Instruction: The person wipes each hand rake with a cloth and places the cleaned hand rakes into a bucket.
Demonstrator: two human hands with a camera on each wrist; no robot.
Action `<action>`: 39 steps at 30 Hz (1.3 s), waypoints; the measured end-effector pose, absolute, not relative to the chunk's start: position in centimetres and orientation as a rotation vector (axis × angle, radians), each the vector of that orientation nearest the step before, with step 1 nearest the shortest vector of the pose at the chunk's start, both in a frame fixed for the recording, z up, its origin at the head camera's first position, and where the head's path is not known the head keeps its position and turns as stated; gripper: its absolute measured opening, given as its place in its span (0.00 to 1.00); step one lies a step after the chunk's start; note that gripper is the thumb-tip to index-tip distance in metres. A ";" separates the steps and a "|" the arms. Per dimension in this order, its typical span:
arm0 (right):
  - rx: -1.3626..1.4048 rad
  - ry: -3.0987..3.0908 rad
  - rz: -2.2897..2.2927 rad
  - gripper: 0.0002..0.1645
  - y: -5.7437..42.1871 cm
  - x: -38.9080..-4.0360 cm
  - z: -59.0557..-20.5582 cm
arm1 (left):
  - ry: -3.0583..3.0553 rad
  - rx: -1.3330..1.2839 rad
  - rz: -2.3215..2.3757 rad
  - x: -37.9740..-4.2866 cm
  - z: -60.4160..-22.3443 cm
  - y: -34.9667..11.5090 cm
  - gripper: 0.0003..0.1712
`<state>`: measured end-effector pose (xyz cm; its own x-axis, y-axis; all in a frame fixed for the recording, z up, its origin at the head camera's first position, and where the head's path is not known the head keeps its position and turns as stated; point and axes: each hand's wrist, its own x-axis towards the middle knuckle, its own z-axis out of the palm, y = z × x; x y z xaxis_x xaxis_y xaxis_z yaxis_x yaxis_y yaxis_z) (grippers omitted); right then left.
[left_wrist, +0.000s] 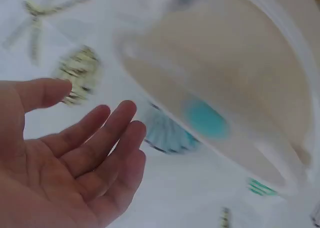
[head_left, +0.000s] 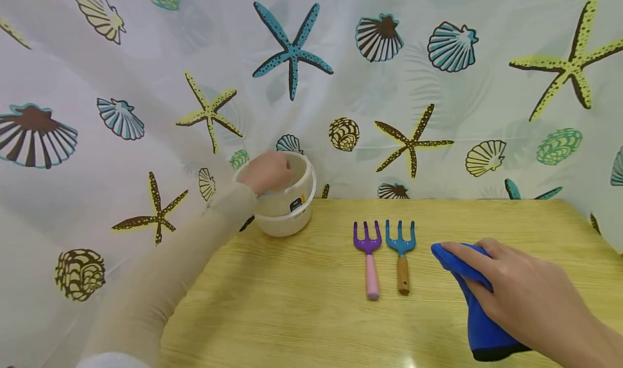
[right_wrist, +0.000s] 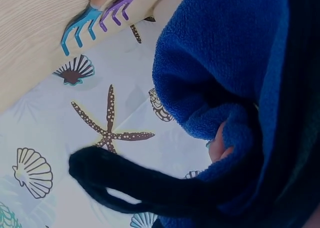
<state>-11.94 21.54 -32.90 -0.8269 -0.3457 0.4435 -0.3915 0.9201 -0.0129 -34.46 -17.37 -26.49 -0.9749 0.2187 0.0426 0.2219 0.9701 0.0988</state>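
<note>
My left hand point(head_left: 269, 172) is over the rim of a white plastic bucket point(head_left: 284, 224) at the back left. In the left wrist view that hand point(left_wrist: 85, 163) has its fingers loosely bent with nothing between them, apart from the blurred bucket point(left_wrist: 260, 63). At the right, my right hand point(head_left: 530, 292) pinches a blue cloth point(head_left: 486, 319) with a dark edge above the table. Close up, the right wrist view has the fuzzy cloth point(right_wrist: 215, 48) and a black loop point(right_wrist: 125, 178); most of the fingers are hidden there.
Two small hand forks lie side by side mid-table: a purple fork point(head_left: 370, 265) with a pink handle and a blue fork point(head_left: 402, 254) with a wooden handle. A white curtain point(head_left: 331, 76) printed with shells and starfish hangs behind and left of the wooden table point(head_left: 292, 314).
</note>
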 end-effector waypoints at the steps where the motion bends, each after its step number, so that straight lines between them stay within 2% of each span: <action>1: 0.536 -2.636 0.157 0.35 21.6 -12.0 -32.9 | -3.054 -0.392 -0.190 -33.2 -26.7 -16.4 0.14; 4: 0.557 -2.600 0.191 0.35 21.6 -12.3 -32.8 | -3.018 -0.513 -0.237 -29.5 -28.1 -13.0 0.14; 8: 0.585 -2.563 0.228 0.34 21.5 -12.9 -32.6 | -3.146 -0.628 -0.343 -26.6 -32.5 -9.0 0.19; 13: 0.621 -2.548 0.249 0.32 20.8 -13.1 -32.9 | -3.362 -0.620 -0.365 -26.1 -38.7 -6.2 0.31; 19: 0.646 -2.543 0.263 0.32 20.0 -13.1 -33.8 | -3.499 -0.551 -0.309 -26.7 -42.8 -4.1 0.37; 22: 0.657 -2.538 0.265 0.33 19.7 -13.1 -33.9 | -3.471 -0.602 -0.180 -26.9 -44.1 -3.4 0.34; 26: 0.653 -2.558 0.265 0.33 19.6 -12.9 -33.8 | -3.458 -0.547 -0.203 -26.9 -45.3 -3.0 0.27; 30: 0.632 -2.579 0.254 0.33 20.0 -12.5 -33.7 | -3.459 -0.417 -0.350 -27.0 -45.9 -3.1 0.23; 39: 0.595 -2.606 0.224 0.32 21.2 -11.9 -33.8 | -3.381 -0.377 -0.963 -27.3 -45.8 -5.6 0.22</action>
